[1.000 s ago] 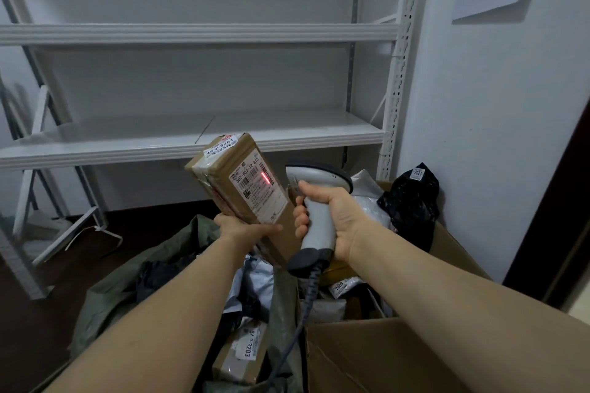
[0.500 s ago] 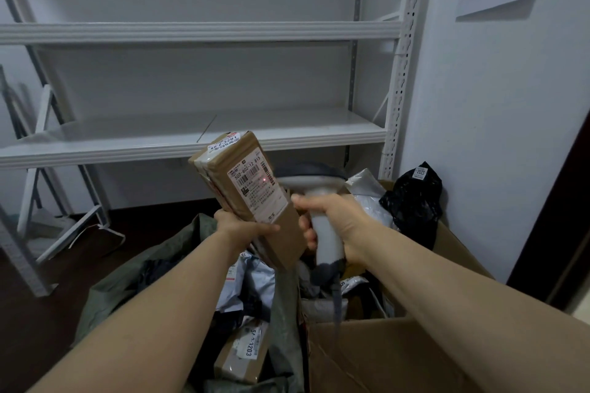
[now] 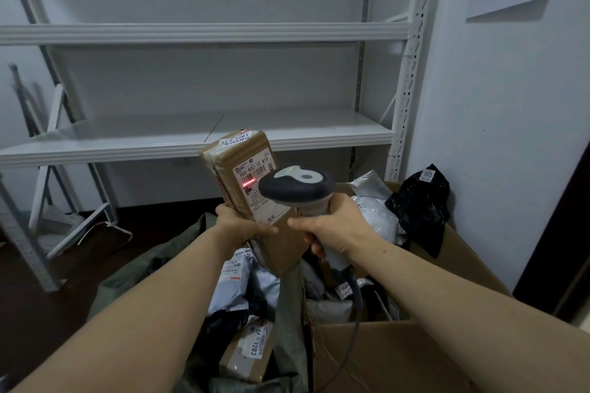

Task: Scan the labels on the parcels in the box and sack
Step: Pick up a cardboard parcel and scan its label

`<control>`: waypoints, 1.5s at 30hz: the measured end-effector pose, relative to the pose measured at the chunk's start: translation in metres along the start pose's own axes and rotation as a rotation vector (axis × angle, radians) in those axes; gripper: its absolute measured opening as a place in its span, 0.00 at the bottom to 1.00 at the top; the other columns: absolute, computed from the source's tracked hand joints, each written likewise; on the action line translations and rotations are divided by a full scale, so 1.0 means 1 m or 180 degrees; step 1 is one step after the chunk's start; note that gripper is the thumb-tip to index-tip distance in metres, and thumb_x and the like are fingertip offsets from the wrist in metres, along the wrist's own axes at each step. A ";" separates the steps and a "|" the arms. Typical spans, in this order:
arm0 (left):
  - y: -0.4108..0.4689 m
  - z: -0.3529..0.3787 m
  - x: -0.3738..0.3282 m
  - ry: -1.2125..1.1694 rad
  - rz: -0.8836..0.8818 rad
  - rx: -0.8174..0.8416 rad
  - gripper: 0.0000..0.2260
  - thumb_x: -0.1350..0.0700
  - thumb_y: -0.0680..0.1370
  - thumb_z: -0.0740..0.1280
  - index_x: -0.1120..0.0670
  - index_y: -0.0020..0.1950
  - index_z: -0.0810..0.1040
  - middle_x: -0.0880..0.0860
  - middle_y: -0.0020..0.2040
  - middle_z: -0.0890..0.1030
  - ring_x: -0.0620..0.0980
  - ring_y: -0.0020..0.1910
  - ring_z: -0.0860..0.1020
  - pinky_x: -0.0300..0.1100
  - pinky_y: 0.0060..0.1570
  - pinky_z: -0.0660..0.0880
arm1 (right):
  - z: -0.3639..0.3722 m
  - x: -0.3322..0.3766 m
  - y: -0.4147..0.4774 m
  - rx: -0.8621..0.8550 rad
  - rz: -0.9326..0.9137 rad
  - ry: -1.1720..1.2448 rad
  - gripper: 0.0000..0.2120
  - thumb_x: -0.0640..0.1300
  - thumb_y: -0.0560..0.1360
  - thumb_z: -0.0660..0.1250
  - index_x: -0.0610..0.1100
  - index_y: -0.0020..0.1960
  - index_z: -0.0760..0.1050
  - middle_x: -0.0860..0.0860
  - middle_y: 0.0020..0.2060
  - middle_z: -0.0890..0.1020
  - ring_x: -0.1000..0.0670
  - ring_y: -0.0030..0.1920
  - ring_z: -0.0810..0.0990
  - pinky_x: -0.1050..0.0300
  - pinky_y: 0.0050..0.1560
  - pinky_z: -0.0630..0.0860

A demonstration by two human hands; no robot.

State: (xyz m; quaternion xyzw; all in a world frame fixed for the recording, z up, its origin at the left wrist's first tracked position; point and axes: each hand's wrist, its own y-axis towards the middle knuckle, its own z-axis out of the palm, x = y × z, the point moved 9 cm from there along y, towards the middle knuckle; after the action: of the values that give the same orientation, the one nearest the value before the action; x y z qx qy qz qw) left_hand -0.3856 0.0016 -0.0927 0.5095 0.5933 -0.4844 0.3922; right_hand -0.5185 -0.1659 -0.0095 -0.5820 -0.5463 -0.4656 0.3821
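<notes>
My left hand [image 3: 238,224] grips a brown cardboard parcel [image 3: 233,159] by its lower part and holds it upright and tilted above the sack. Its white shipping label [image 3: 255,180] faces me, and a red scan line glows on the label's barcode. My right hand [image 3: 335,226] grips the handle of a grey and white barcode scanner [image 3: 297,185], whose head points at the label from close by on the right. Below, the olive green sack [image 3: 287,322] lies open with several parcels inside. The cardboard box [image 3: 383,357] to its right also holds parcels.
A white metal shelf rack [image 3: 287,131] stands behind the sack and box. A black bag parcel [image 3: 421,207] and silver bags [image 3: 373,210] pile against the white wall on the right. The scanner's cable [image 3: 354,322] hangs down into the box. Loose white rack parts lean at the left.
The scanner's head has swung up and closer to the parcel, and now covers part of the label's right edge. The red scan line now sits on the label's barcode. The parcel stays in my left hand.
</notes>
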 end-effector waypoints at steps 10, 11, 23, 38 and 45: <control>-0.009 -0.011 -0.030 0.0419 0.0516 -0.0079 0.42 0.65 0.65 0.76 0.57 0.70 0.53 0.59 0.64 0.69 0.58 0.65 0.70 0.50 0.62 0.72 | -0.006 0.008 -0.001 -0.0041 -0.0140 0.0359 0.07 0.38 0.70 0.73 0.40 0.38 0.75 0.48 0.23 0.76 0.51 0.21 0.71 0.60 0.24 0.71; -0.012 -0.017 -0.040 0.0556 0.0646 -0.0190 0.41 0.65 0.66 0.76 0.58 0.69 0.53 0.59 0.64 0.68 0.58 0.64 0.70 0.49 0.61 0.72 | -0.007 0.010 -0.002 -0.0040 -0.0151 0.0512 0.06 0.37 0.71 0.73 0.39 0.39 0.76 0.47 0.23 0.76 0.51 0.21 0.71 0.60 0.23 0.71; -0.034 -0.073 -0.059 0.1638 0.1187 -0.1422 0.40 0.53 0.61 0.80 0.55 0.65 0.60 0.57 0.62 0.68 0.59 0.61 0.71 0.59 0.58 0.73 | -0.011 0.014 -0.005 -0.0009 0.0364 0.1447 0.08 0.37 0.70 0.72 0.38 0.38 0.74 0.43 0.24 0.75 0.49 0.20 0.70 0.60 0.24 0.70; -0.027 -0.079 -0.049 0.1874 0.1154 -0.1621 0.32 0.61 0.69 0.75 0.58 0.66 0.61 0.59 0.64 0.68 0.58 0.64 0.68 0.52 0.64 0.66 | -0.009 0.018 -0.002 0.0176 0.0654 0.1400 0.09 0.40 0.71 0.72 0.40 0.39 0.72 0.45 0.26 0.74 0.51 0.22 0.70 0.61 0.25 0.70; -0.023 -0.078 -0.042 0.1844 0.1055 -0.1566 0.34 0.61 0.68 0.76 0.58 0.67 0.61 0.58 0.65 0.68 0.57 0.64 0.68 0.53 0.64 0.67 | -0.007 0.015 0.002 0.0215 0.0648 0.1384 0.08 0.42 0.71 0.72 0.40 0.39 0.74 0.47 0.26 0.75 0.51 0.23 0.71 0.61 0.26 0.71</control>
State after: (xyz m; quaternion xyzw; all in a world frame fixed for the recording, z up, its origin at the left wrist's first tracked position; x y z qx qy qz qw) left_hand -0.3988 0.0678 -0.0306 0.6045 0.6872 -0.0950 0.3917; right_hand -0.5180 -0.1684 0.0072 -0.5070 -0.4050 -0.5206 0.5549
